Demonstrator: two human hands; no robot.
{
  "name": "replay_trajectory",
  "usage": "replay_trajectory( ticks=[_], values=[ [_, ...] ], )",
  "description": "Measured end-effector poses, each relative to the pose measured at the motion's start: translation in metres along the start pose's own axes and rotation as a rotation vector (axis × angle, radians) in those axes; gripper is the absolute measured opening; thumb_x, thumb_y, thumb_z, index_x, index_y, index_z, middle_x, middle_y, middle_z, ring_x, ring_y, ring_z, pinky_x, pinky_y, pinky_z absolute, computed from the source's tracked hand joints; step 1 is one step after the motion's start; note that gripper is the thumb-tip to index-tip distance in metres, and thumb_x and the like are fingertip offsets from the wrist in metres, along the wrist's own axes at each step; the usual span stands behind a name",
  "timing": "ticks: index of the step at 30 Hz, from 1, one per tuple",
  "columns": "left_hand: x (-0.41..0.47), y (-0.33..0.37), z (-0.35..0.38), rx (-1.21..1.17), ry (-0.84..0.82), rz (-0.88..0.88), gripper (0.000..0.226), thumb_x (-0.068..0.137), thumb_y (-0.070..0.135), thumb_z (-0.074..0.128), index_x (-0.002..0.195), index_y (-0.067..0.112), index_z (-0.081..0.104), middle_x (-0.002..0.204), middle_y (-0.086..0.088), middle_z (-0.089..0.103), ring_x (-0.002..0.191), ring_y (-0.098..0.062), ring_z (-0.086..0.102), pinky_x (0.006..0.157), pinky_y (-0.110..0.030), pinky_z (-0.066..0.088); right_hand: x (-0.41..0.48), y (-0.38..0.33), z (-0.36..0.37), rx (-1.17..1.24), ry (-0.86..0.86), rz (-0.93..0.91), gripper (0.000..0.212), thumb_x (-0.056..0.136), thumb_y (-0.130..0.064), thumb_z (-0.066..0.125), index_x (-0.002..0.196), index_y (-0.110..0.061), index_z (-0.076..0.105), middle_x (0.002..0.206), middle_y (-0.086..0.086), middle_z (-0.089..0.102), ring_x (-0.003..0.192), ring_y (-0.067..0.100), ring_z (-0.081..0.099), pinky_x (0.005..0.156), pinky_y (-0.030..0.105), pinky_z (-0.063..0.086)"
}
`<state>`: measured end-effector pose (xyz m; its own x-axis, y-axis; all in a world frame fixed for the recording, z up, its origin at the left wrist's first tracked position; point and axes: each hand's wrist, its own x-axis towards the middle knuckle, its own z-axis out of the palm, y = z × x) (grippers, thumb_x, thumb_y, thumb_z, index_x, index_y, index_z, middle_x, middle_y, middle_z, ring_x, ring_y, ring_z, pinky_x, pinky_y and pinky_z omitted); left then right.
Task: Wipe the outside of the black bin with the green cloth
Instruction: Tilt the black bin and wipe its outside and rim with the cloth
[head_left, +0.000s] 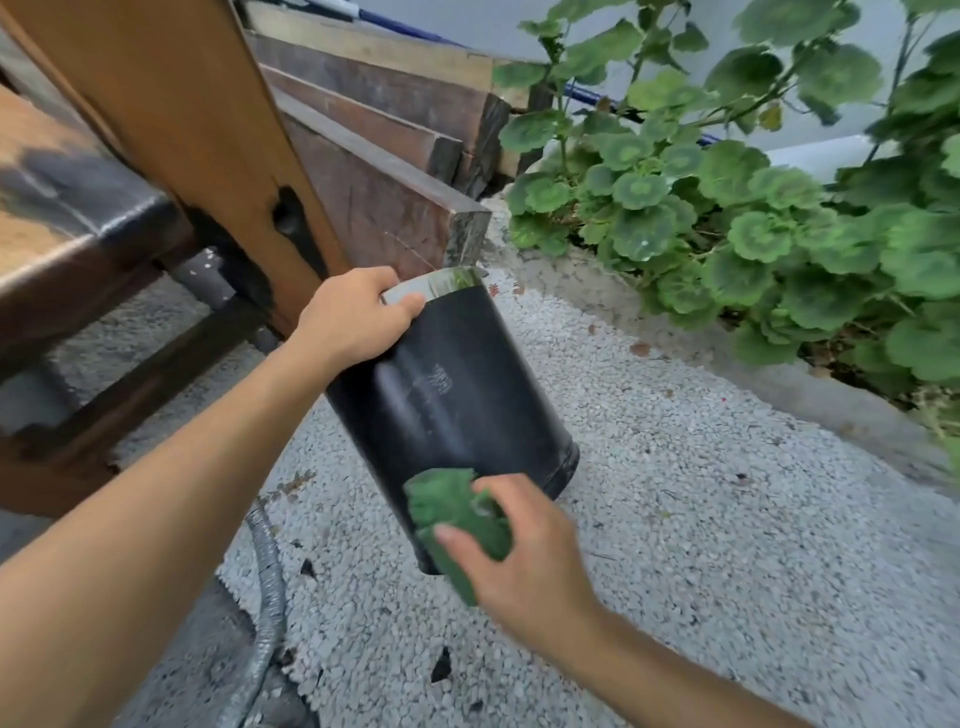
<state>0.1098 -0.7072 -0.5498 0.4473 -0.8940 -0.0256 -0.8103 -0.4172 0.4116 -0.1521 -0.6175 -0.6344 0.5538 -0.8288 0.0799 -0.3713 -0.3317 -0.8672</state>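
The black bin (441, 395) is held off the ground, tilted, its open rim pointing up and away toward the timber, its base end lower and nearer the viewer. The left hand (353, 317) is clenched over the rim, fingers hooked inside, and carries the weight. The right hand (524, 551) grasps the bunched green cloth (457, 519) and presses it against the bin's outer wall at the lower end, close to the base edge.

Condition of the surface: the wall above the cloth shows pale streaks and a dull film, with a faint embossed mark near mid-height. In my judgement the wiping is under way but far from complete; the band under the cloth is being treated, the upper wall still looks smeared, and the far side cannot be seen, so its state cannot be told. The bin would need turning in the left hand to reach the rest.

Surroundings: pebbled paving (675, 519) lies below, a grey hose (267, 571) runs along it at left, a wooden bench (78, 234) and stacked planks (374, 156) stand behind, and leafy plants (753, 208) fill the right
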Motion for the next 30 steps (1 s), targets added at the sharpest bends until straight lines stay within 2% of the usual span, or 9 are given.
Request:
replay_trajectory(
  ticks=[2, 5, 7, 9, 11, 14, 19, 25, 30],
  values=[
    [0.002, -0.009, 0.001, -0.007, 0.012, -0.005, 0.034, 0.096, 0.05, 0.057, 0.076, 0.022, 0.053, 0.072, 0.008, 0.055, 0.083, -0.029, 0.053, 0.069, -0.036, 0.037, -0.001, -0.005, 0.025, -0.037, -0.056, -0.163, 0.027, 0.088, -0.036, 0.075, 0.106, -0.019, 0.066, 0.099, -0.008, 0.062, 0.086, 0.005, 0.059, 0.075, 0.02, 0.052],
    [0.001, -0.017, 0.002, 0.008, 0.05, 0.021, 0.036, 0.094, 0.052, 0.054, 0.072, 0.024, 0.048, 0.073, 0.009, 0.053, 0.082, -0.028, 0.052, 0.069, -0.036, 0.036, 0.007, 0.005, 0.032, -0.094, -0.022, -0.236, 0.023, 0.088, -0.018, 0.075, 0.106, -0.005, 0.068, 0.098, 0.004, 0.063, 0.086, 0.017, 0.06, 0.076, 0.03, 0.055],
    [0.0, -0.017, 0.004, 0.017, 0.083, 0.066, 0.033, 0.093, 0.052, 0.053, 0.075, 0.025, 0.051, 0.077, 0.003, 0.054, 0.084, -0.028, 0.051, 0.071, -0.038, 0.039, 0.011, 0.019, 0.022, -0.095, 0.039, -0.23, 0.023, 0.089, -0.021, 0.074, 0.106, -0.006, 0.068, 0.097, 0.001, 0.063, 0.085, 0.009, 0.059, 0.078, 0.017, 0.052],
    [-0.001, -0.019, 0.006, 0.027, 0.118, 0.087, 0.032, 0.096, 0.05, 0.056, 0.08, 0.022, 0.055, 0.083, -0.002, 0.056, 0.085, -0.029, 0.052, 0.073, -0.04, 0.042, 0.015, 0.034, 0.005, -0.072, 0.085, -0.165, 0.025, 0.091, -0.027, 0.072, 0.11, -0.012, 0.069, 0.098, -0.009, 0.062, 0.084, -0.001, 0.057, 0.078, 0.003, 0.045],
    [-0.002, -0.022, 0.007, 0.036, 0.139, 0.091, 0.035, 0.098, 0.048, 0.057, 0.08, 0.018, 0.056, 0.082, -0.004, 0.056, 0.084, -0.031, 0.053, 0.073, -0.042, 0.044, 0.022, 0.051, -0.013, -0.033, 0.129, -0.018, 0.02, 0.092, -0.031, 0.074, 0.109, -0.025, 0.067, 0.096, -0.017, 0.062, 0.088, -0.004, 0.059, 0.074, 0.003, 0.045],
    [-0.001, -0.023, 0.009, 0.038, 0.134, 0.084, 0.039, 0.099, 0.047, 0.057, 0.075, 0.016, 0.054, 0.079, -0.006, 0.055, 0.081, -0.032, 0.053, 0.07, -0.043, 0.044, 0.045, 0.079, -0.032, 0.008, 0.248, 0.203, 0.011, 0.093, -0.034, 0.073, 0.092, -0.032, 0.062, 0.085, -0.015, 0.064, 0.078, -0.001, 0.06, 0.062, 0.01, 0.044],
    [0.0, -0.025, 0.012, -0.009, 0.126, 0.034, 0.044, 0.099, 0.044, 0.059, 0.065, 0.023, 0.042, 0.07, 0.001, 0.047, 0.079, -0.032, 0.052, 0.067, -0.039, 0.037, 0.085, 0.119, -0.036, -0.007, 0.342, 0.334, 0.025, 0.095, -0.034, 0.069, 0.079, -0.018, 0.058, 0.072, -0.001, 0.061, 0.066, 0.014, 0.056, 0.059, 0.031, 0.042],
    [-0.013, -0.013, 0.013, -0.019, 0.133, 0.07, 0.046, 0.098, 0.045, 0.06, 0.064, 0.021, 0.039, 0.068, 0.0, 0.047, 0.072, -0.027, 0.051, 0.063, -0.04, 0.038, 0.112, 0.16, -0.043, -0.207, 0.238, 0.461, 0.024, 0.097, -0.027, 0.068, 0.104, -0.004, 0.067, 0.093, 0.013, 0.07, 0.09, 0.032, 0.065, 0.075, 0.035, 0.047],
    [-0.023, -0.002, 0.011, 0.022, 0.128, 0.098, 0.045, 0.099, 0.044, 0.059, 0.067, 0.016, 0.041, 0.068, -0.003, 0.049, 0.07, -0.027, 0.052, 0.065, -0.045, 0.043, 0.12, 0.161, -0.049, -0.309, 0.22, 0.434, 0.03, 0.104, -0.025, 0.058, 0.119, 0.001, 0.057, 0.109, 0.017, 0.064, 0.101, 0.034, 0.061, 0.084, 0.041, 0.049]
  ],
)
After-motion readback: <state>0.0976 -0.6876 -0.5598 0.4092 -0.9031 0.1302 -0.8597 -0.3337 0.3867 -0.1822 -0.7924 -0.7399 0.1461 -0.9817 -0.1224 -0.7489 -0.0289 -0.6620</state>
